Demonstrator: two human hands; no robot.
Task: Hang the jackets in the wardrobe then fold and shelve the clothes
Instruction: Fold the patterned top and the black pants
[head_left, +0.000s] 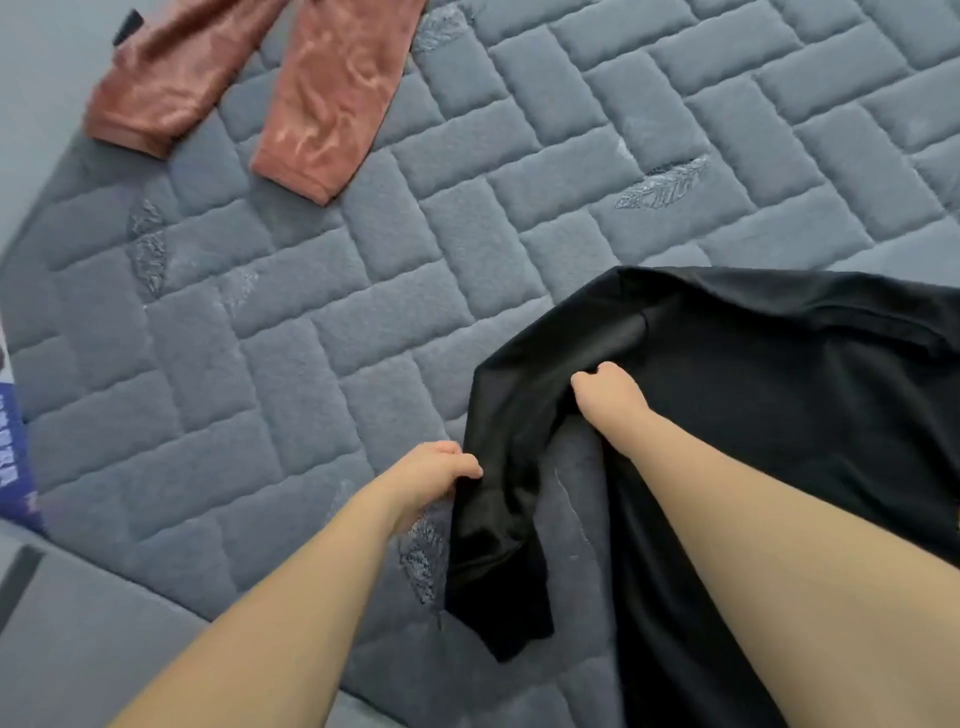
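So the left hand (441, 467) has its fingers curled tight over the outer edge of a sleeve, thumb tucked under where I can't see it, pinching the fabric partway down. The right hand (605, 389) is bunched into the cloth further up, near where that sleeve meets the body, knuckles up and fingers buried in a fold, so it's gripping rather than just resting. Both hands are on the same black garment (779, 405), and my guess is that's on purpose: one hand anchors the shoulder area while the other controls the sleeve, so it can be swung across the body for a fold without the whole thing sliding.

The cuff end hangs loose below the left hand and flops onto the quilted grey bedcover (311, 312), while the rest of the garment lies spread to the right and runs out of frame. Laying it flat on the bed makes sense, since it gives a soft, wide surface to fold against.

Well apart, up in the far left corner, sits a rust-pink garment (291, 98) with two sleeve or leg ends pointing this way, probably waiting its turn. No wardrobe or shelf in view, so shelving looks a way off.
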